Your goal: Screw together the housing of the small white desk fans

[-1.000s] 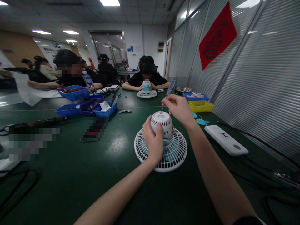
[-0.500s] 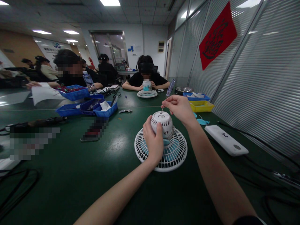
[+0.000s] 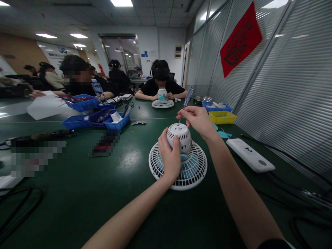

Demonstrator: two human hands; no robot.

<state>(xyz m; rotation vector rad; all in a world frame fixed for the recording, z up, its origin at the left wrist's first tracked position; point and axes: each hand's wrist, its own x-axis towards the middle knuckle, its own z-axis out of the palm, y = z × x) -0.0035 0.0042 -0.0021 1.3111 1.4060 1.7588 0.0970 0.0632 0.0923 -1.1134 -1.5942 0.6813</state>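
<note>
A small white fan lies face down on the green table, its round grille below and its motor housing on top. Pale blue blades show through the grille bars. My left hand is wrapped round the near left side of the housing, thumb toward me. My right hand pinches the shaft of a screwdriver with a clear purplish handle. The screwdriver leans slightly to the right, and its tip meets the top of the housing near a hole.
Blue bins with parts stand at the left back. A yellow tray, light blue pieces and a white power bank-like box are on the right. Across the table a person has a similar fan. Cables run along both sides.
My right fingers have shifted slightly on the screwdriver, whose tip stays on the housing. My left hand and the fan have not moved. The co-worker's paper at left has tilted lower.
</note>
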